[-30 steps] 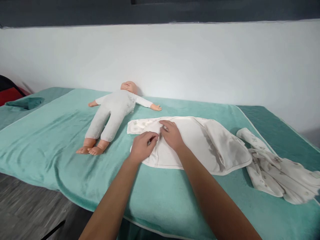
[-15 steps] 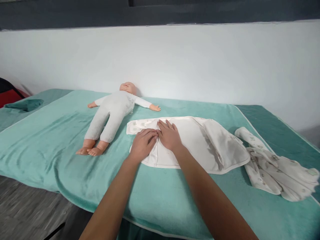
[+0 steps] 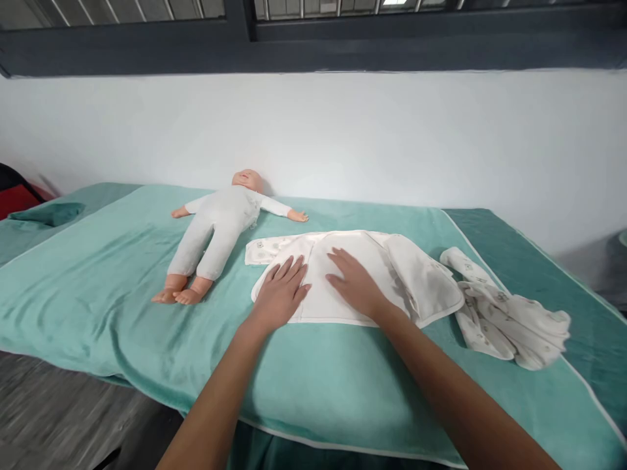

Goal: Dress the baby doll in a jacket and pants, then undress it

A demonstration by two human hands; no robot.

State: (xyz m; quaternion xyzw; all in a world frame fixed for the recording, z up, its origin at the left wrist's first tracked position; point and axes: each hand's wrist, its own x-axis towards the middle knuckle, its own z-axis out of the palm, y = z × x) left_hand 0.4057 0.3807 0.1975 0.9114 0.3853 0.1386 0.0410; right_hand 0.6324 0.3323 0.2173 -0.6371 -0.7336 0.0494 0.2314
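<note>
A white baby jacket [image 3: 323, 297] is spread out on the green bed cover, its plain lining facing up and one patterned sleeve stretched out to the left. On its left part lies my left hand [image 3: 281, 294], flat with the fingers spread. My right hand [image 3: 356, 282] is over the middle of the jacket, also open, fingers apart; whether its palm presses on the cloth I cannot tell. Neither hand grips anything. To the left a baby doll [image 3: 220, 222] in a white cloth body lies on its back, arms out.
A crumpled white patterned baby garment [image 3: 509, 320] lies to the right of the jacket. The green cover [image 3: 343, 385] runs to the bed's front edge. Behind stands a white wall [image 3: 367, 143] below a dark window frame [image 3: 392, 42]. A red and black object [image 3: 17, 196] is at far left.
My hands have moved apart: the right one slid to the right, and the left one came slightly nearer with its fingers spreading. The jacket's left front now lies flatter. The view has tilted up.
</note>
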